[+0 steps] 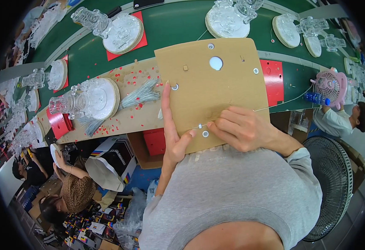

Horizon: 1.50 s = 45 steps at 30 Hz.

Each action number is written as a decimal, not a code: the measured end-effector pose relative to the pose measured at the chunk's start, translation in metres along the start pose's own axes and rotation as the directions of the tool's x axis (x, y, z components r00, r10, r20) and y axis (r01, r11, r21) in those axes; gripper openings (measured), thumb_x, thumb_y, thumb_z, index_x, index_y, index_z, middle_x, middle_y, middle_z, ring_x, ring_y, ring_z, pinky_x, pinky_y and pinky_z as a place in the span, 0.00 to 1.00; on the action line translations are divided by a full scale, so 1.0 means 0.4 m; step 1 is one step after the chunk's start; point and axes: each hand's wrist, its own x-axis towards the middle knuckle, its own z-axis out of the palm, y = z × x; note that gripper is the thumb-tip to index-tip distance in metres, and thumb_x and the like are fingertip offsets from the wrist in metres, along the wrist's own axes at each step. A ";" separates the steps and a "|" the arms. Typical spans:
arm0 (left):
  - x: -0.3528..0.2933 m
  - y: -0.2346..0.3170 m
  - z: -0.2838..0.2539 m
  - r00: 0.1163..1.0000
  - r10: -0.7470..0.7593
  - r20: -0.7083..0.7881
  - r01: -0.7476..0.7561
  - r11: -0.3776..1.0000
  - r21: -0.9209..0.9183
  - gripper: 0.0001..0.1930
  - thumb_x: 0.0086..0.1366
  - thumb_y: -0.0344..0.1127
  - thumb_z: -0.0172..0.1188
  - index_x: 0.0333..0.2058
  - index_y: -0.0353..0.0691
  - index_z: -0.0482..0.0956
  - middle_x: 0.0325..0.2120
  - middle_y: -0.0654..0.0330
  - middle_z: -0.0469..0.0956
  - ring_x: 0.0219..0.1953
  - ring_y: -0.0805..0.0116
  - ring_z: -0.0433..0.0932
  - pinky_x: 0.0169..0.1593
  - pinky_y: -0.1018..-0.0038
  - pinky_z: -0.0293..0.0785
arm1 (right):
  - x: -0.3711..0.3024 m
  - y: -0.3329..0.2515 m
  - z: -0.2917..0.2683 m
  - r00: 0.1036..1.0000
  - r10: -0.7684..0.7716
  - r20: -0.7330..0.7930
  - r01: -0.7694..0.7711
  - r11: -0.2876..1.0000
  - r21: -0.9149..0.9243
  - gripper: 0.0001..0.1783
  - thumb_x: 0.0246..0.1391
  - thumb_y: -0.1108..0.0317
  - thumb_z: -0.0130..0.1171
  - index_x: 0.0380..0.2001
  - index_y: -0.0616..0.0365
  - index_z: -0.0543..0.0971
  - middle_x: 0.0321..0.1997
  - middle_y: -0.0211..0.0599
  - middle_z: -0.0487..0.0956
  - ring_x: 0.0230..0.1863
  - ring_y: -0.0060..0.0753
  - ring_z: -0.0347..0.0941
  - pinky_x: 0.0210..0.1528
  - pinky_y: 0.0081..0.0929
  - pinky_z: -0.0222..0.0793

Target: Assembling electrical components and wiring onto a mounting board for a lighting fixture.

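A brown cardboard panel [215, 91] with a round hole and several small white-rimmed eyelets stands tilted against my chest. My left hand [175, 143] grips its left edge, index finger stretched up along the side and thumb on the face. Near the lower edge, a thin pale wire tie [195, 127] with a small white piece [200, 126] lies across the panel. My right hand [240, 129] is closed, thumb and fingertips pinching at the right end of that wire. On the bench to the left, a bundle of silvery wire ties [138, 96] lies beside a clear plastic assembly on a round base [101, 98].
Several more clear assemblies [228, 21] stand along the green bench [170, 25]. Red sheets [273, 79] and scattered red dots lie about. A pink fan [331, 87] and blue bottle [316, 98] are to the right, a black fan [328, 187] lower right. Co-workers [76, 189] sit nearby.
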 end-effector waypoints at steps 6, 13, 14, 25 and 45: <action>-0.003 -0.010 0.003 1.000 0.011 -0.001 -0.011 1.000 0.003 0.59 0.43 0.31 0.54 0.75 0.36 0.33 0.76 0.49 0.39 0.75 0.54 0.48 0.74 0.60 0.50 | 0.002 0.006 0.004 1.000 -0.013 -0.011 0.013 0.998 0.064 0.18 0.39 0.72 0.65 0.37 0.70 0.83 0.28 0.34 0.72 0.32 0.32 0.74 0.31 0.27 0.71; -0.006 0.002 0.012 1.000 -0.005 -0.018 0.005 1.000 -0.024 0.59 0.45 0.29 0.53 0.75 0.37 0.31 0.75 0.47 0.39 0.75 0.55 0.48 0.74 0.60 0.49 | -0.017 0.008 -0.006 0.999 0.025 -0.044 -0.023 0.999 0.036 0.17 0.40 0.72 0.65 0.37 0.68 0.83 0.30 0.34 0.73 0.33 0.32 0.74 0.30 0.28 0.71; -0.005 0.000 0.010 1.000 0.006 -0.026 -0.007 1.000 -0.020 0.59 0.45 0.29 0.53 0.75 0.37 0.31 0.75 0.47 0.39 0.75 0.55 0.48 0.74 0.60 0.49 | -0.013 0.006 -0.004 0.999 0.024 -0.041 -0.022 0.999 0.029 0.17 0.40 0.72 0.65 0.37 0.68 0.83 0.30 0.34 0.73 0.33 0.32 0.74 0.30 0.28 0.71; -0.001 0.025 -0.060 0.910 0.392 0.137 -0.380 0.652 0.656 0.28 0.48 0.28 0.68 0.51 0.38 0.77 0.68 0.46 0.61 0.75 0.46 0.53 0.72 0.49 0.51 | -0.003 0.017 0.023 0.996 0.026 -0.084 -0.015 0.991 0.133 0.15 0.43 0.71 0.65 0.37 0.66 0.84 0.36 0.37 0.78 0.36 0.35 0.77 0.35 0.28 0.76; -0.018 0.036 -0.050 0.934 0.349 0.081 -0.345 0.817 0.463 0.09 0.52 0.15 0.66 0.24 0.37 0.78 0.26 0.57 0.85 0.39 0.59 0.87 0.56 0.61 0.69 | -0.018 0.019 0.033 0.963 0.196 -0.183 -0.136 0.946 0.295 0.11 0.37 0.78 0.71 0.30 0.60 0.86 0.36 0.34 0.81 0.34 0.35 0.79 0.34 0.29 0.77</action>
